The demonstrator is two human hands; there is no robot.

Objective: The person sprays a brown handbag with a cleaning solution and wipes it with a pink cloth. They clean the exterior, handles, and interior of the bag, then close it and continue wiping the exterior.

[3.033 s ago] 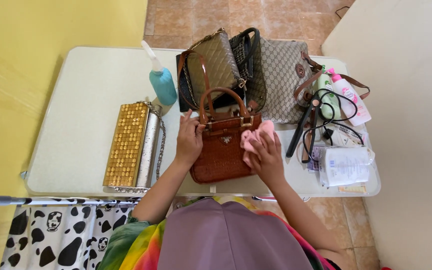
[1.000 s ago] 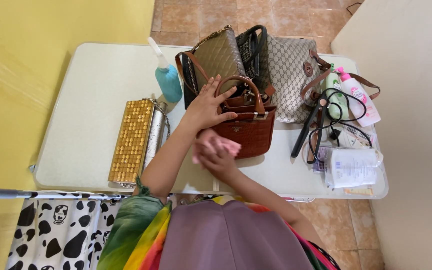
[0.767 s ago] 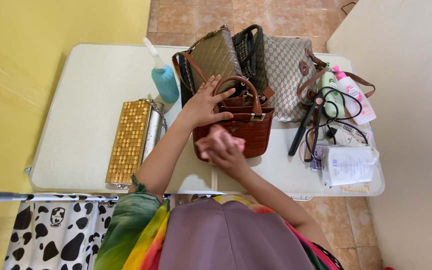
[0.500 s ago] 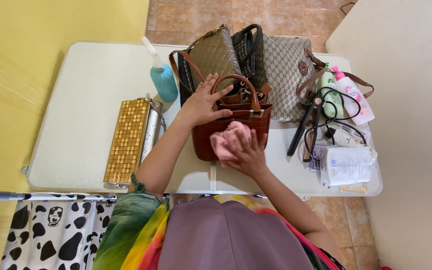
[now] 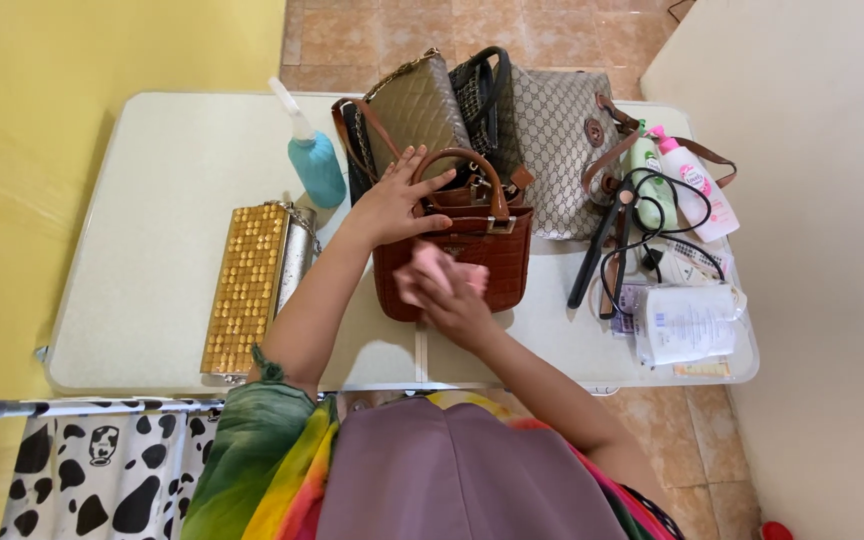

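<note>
My left hand [image 5: 389, 205] lies flat with fingers spread on the top left edge of the brown handbag [image 5: 497, 262], forearm stretched forward. My right hand [image 5: 449, 297] presses against the handbag's front face, fingers curled around a pink cloth [image 5: 430, 268], wrist bent, forearm angling in from the right.

Open table to my left, crowded to my right and behind.

I see bare tabletop [image 5: 172, 150] left of the gold studded clutch [image 5: 245, 288], and a narrow strip at the near edge. Behind the brown handbag [image 5: 497, 262], a teal spray bottle [image 5: 312, 160] and three upright bags [image 5: 492, 120] stand in the way. On the right, the hair straightener [image 5: 592, 250], its cord and bottles [image 5: 677, 180] bar the way.
</note>
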